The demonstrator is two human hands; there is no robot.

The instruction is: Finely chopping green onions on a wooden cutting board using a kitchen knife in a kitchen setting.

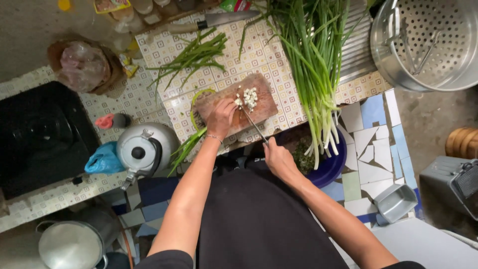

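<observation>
Both hands at the board, chopping partly done.
Right hand (279, 158) grips the knife (253, 124); my left hand (220, 115) pins stalks on the cutting board (264, 107), white pieces (250, 96) cut, big scallion bunch (311, 60) uncut on the worktop (164, 102).

Your chopping board (239, 102) sits on the bench (149, 99), kettle (144, 149) to its left, scallion bundle (311, 60) to its right, steamer pot (428, 42) beyond.

Item: my left hand (220, 116) pinned green onion stalks (188, 145) on the wooden cutting board (262, 106); my right hand (280, 158) gripped a knife (252, 123) beside chopped white pieces (249, 96). Kettle (145, 149) stood left.
</observation>
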